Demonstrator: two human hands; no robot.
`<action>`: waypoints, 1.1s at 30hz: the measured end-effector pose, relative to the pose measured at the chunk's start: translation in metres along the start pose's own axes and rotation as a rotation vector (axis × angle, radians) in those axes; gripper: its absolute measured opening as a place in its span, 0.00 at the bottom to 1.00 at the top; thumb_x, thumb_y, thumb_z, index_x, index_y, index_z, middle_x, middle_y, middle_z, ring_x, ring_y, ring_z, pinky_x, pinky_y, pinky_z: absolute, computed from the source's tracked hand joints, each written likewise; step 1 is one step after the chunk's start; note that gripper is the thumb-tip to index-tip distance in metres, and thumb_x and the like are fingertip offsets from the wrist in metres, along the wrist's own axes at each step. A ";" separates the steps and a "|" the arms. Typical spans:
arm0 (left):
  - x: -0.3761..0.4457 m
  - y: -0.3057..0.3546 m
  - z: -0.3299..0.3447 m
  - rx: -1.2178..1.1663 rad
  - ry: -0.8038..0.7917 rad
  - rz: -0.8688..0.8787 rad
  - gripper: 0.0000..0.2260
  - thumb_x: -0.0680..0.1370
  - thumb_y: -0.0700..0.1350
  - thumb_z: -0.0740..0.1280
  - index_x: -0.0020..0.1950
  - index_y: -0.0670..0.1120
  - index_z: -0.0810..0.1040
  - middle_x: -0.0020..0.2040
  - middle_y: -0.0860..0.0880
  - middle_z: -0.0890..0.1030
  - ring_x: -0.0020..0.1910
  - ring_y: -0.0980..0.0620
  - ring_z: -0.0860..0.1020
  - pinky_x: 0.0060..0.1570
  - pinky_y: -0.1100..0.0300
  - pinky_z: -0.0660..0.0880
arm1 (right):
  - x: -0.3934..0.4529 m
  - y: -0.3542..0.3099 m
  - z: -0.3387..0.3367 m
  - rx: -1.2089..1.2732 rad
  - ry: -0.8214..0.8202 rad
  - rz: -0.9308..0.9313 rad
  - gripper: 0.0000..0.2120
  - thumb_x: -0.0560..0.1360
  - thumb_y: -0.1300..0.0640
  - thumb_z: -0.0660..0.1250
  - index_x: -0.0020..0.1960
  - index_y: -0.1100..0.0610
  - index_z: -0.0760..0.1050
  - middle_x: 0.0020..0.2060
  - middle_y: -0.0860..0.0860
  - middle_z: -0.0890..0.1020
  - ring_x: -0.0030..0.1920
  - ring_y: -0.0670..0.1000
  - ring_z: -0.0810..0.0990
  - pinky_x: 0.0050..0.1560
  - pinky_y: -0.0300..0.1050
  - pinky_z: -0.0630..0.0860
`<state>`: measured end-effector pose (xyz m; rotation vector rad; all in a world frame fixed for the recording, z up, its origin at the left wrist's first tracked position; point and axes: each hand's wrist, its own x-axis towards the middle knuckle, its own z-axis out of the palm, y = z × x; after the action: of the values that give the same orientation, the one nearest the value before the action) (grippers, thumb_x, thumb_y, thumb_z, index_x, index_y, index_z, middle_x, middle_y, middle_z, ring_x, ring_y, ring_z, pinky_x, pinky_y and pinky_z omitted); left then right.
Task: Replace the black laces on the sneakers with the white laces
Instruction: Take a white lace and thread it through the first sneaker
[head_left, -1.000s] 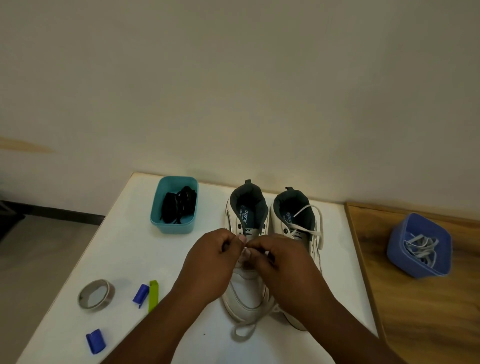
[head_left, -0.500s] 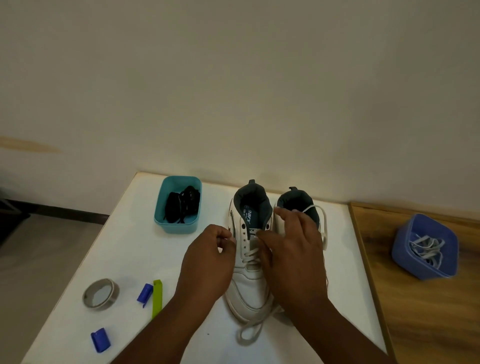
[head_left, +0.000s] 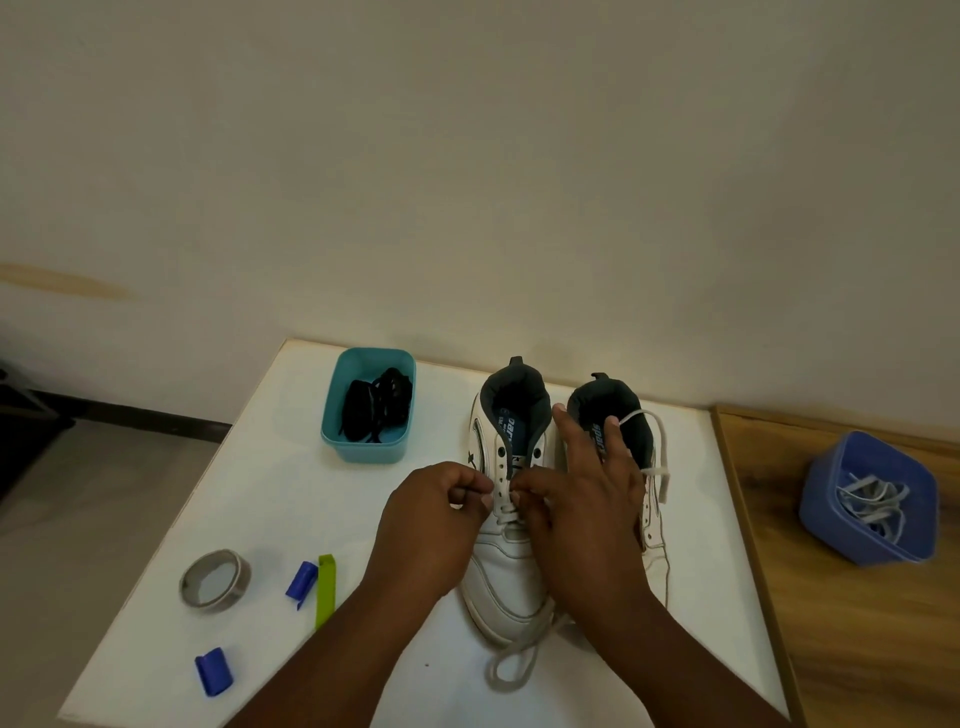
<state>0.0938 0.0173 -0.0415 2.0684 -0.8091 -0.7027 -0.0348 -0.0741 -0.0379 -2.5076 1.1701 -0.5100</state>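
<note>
Both hands are over the left sneaker (head_left: 506, 545), which sits toe toward the camera at the middle of the white table (head_left: 270, 499). The left hand (head_left: 431, 525) is curled tight, thumb and forefinger pinching at the eyelet row on the shoe's 9 o'clock side; what sits between the fingertips is too small to make out, though it looks like the white lace (head_left: 511, 660). The right hand (head_left: 582, 499) works the 3 o'clock side of the same eyelets, thumb and forefinger nipped together at the lacing while the other fingers fan wide and straight toward 12 o'clock, reaching over the collar of the right sneaker (head_left: 631, 457).

That lace crosses the lower eyelets, and a loose loop of it trails off the toe at 6 o'clock onto the table. The right sneaker stands just beside its partner, touching it, with its own white lace (head_left: 657, 441) looping out of the collar and down its 3 o'clock side.

At 10 o'clock from the shoes, a teal tub (head_left: 371, 452) holds the black laces (head_left: 376, 408) in a tangle. Well off at 3 o'clock, on a wooden surface (head_left: 857, 639), a blue tub (head_left: 826, 499) holds more white laces (head_left: 870, 501).

At 8 o'clock lie a tape roll (head_left: 215, 579), a green clip (head_left: 325, 590) and 2 blue clips (head_left: 301, 578) (head_left: 213, 671).
</note>
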 end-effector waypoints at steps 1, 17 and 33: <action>0.000 0.000 0.000 0.004 0.000 0.002 0.04 0.76 0.48 0.73 0.48 0.57 0.84 0.43 0.60 0.83 0.45 0.63 0.79 0.45 0.70 0.71 | 0.000 0.000 0.001 0.006 -0.008 0.001 0.05 0.74 0.53 0.75 0.42 0.42 0.85 0.80 0.47 0.63 0.81 0.63 0.49 0.76 0.61 0.46; -0.004 0.010 0.001 0.116 0.022 0.099 0.04 0.76 0.47 0.72 0.45 0.57 0.83 0.38 0.61 0.81 0.39 0.63 0.79 0.37 0.76 0.67 | 0.005 0.004 -0.007 -0.039 -0.212 -0.057 0.08 0.80 0.51 0.66 0.50 0.42 0.83 0.82 0.45 0.49 0.80 0.57 0.32 0.77 0.57 0.35; -0.003 0.038 -0.009 -1.020 0.083 -0.411 0.10 0.82 0.36 0.55 0.42 0.41 0.71 0.36 0.46 0.81 0.47 0.46 0.84 0.54 0.50 0.79 | 0.000 -0.002 -0.022 -0.119 -0.238 -0.022 0.19 0.74 0.34 0.64 0.61 0.39 0.80 0.82 0.48 0.51 0.81 0.55 0.37 0.78 0.57 0.33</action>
<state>0.0868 0.0050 -0.0054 1.2897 0.0829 -0.9745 -0.0433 -0.0757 -0.0170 -2.5965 1.1115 -0.1445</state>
